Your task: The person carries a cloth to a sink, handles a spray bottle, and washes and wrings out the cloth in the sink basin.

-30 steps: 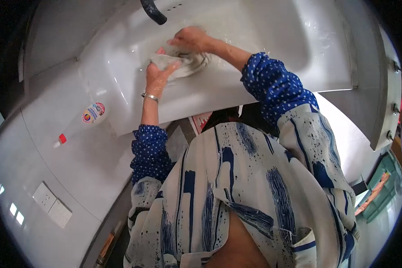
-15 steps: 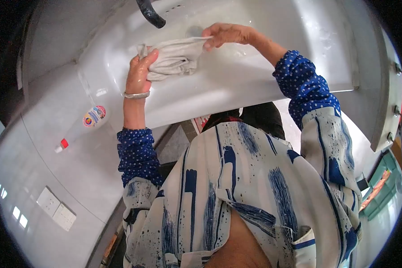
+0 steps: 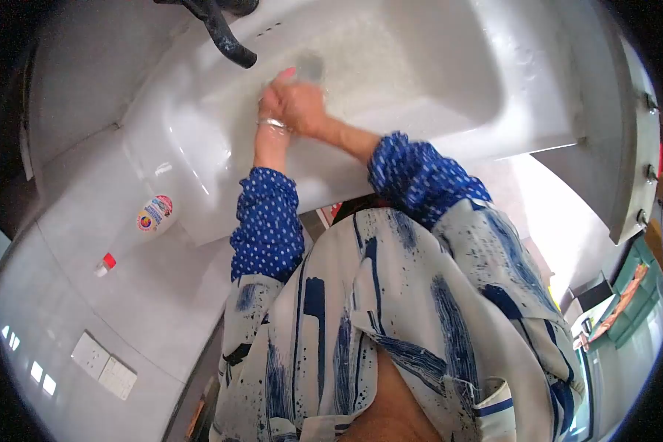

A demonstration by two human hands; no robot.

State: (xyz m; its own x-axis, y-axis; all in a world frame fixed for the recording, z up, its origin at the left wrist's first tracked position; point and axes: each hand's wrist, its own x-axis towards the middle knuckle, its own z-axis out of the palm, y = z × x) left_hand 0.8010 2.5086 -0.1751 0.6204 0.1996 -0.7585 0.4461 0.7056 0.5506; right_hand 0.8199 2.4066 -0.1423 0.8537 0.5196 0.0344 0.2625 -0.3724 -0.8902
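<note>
My left hand (image 3: pixel 269 103) and my right hand (image 3: pixel 304 107) are pressed together low over the white sink (image 3: pixel 435 110), near its drain (image 3: pixel 311 68). Fingers on both look curled and closed, and the right hand covers much of the left. A silver bangle (image 3: pixel 272 124) circles my left wrist. The pale cloth seen a moment ago does not show; whether it is bunched under or between my hands I cannot make out. Cloudy shallow water lies in the basin around them.
A black faucet (image 3: pixel 227 43) reaches over the sink from the upper left. On the left counter lies a clear bottle with a colourful label (image 3: pixel 155 214) and a red-and-white cap (image 3: pixel 105 264). A wall socket (image 3: pixel 103 365) is at lower left; a green bin (image 3: pixel 637 295) stands far right.
My right hand has come left and down onto my left hand. The pale cloth stretched between them has gone from sight. The view has shifted slightly, showing more of the faucet.
</note>
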